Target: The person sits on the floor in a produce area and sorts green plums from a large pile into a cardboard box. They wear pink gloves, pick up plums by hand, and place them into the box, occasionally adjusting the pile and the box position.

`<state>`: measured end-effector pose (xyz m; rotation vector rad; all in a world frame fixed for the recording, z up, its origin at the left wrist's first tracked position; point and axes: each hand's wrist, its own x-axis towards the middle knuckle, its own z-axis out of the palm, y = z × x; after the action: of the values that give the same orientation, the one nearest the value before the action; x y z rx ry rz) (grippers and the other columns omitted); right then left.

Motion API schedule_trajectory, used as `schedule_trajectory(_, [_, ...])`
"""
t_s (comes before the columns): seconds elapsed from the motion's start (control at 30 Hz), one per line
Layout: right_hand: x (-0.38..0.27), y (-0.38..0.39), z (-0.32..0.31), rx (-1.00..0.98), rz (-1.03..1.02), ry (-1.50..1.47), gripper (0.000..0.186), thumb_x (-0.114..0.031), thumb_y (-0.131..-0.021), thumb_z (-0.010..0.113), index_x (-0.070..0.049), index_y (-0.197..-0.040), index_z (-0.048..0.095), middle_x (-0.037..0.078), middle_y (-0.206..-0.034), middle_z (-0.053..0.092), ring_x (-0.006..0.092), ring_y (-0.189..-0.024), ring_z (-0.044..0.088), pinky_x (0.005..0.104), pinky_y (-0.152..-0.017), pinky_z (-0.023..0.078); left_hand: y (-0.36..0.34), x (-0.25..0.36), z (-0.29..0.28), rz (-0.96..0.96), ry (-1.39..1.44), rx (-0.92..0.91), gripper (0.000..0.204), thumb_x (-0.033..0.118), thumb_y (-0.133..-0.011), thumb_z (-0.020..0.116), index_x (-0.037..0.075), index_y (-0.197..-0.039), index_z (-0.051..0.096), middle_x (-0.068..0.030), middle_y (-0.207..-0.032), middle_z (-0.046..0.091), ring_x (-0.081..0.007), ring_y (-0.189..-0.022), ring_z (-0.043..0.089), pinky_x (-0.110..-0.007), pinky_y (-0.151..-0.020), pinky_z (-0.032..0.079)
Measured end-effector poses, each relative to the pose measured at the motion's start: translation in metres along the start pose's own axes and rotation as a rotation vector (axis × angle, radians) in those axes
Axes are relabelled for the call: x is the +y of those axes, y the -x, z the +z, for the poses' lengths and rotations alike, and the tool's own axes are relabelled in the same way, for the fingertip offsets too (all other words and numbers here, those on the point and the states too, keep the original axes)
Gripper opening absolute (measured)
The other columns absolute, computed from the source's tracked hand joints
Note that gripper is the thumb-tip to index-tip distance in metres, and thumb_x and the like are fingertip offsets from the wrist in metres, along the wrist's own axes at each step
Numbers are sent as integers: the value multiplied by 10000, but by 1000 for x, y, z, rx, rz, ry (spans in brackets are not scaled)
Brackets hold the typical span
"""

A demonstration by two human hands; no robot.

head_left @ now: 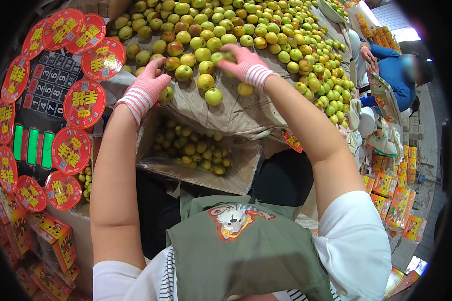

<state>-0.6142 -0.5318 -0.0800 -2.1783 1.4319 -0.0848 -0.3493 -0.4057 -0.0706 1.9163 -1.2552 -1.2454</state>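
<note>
Loose jujubes point(213, 96), round and green with some brown-red blotches, are spread over a cloth-covered table point(191, 113). Both hands wear pink gloves with striped cuffs. At the near left edge of the fruit, my left hand point(146, 89) has its fingers apart. One jujube point(168, 94) shows partly beneath its palm, and the hand hides the rest. My right hand point(246, 64) is farther in, its thumb and fingers closed around a green jujube point(218, 57). Below the table's edge, between my forearms, a cardboard box point(246, 163) lined with clear plastic contains many jujubes.
On the left a dark electronic scale panel point(47, 98) has green displays and round red stickers around it. Red and yellow cartons point(55, 236) are stacked lower left, with more cartons point(394, 195) on the right. A person in blue point(394, 75) stands at the far right.
</note>
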Motion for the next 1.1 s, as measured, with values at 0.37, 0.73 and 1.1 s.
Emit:
schedule_trajectory(0.37, [-22, 57, 8, -16, -210, 199, 548, -499, -840, 671, -276, -1333, 590, 147, -1442, 460, 386, -1292, 477, 460, -1088, 425, 23, 20, 4, -68, -34, -318, 664, 254, -894, 584, 189, -1515, 358, -94, -970, 638, -180, -714, 630, -327, -620, 535])
schedule_trajectory(0.73, [-8, 81, 14, -160, -387, -19, 508, -416, -817, 726, -253, -1288, 628, 241, -1368, 479, 417, -1261, 510, 458, -1077, 440, 25, 18, 12, 22, -116, -345, 694, 216, -877, 558, 220, -1536, 342, -84, -1000, 617, -148, -709, 586, -291, -580, 503])
schedule_trajectory(1.1, [-44, 83, 9, -252, -277, 256, 558, -412, -750, 791, -236, -1260, 648, 232, -1450, 420, 446, -1305, 442, 488, -1108, 397, 26, 19, 8, 88, -257, -357, 656, 210, -868, 548, 195, -1504, 390, -110, -1314, 620, -172, -820, 627, -314, -642, 540])
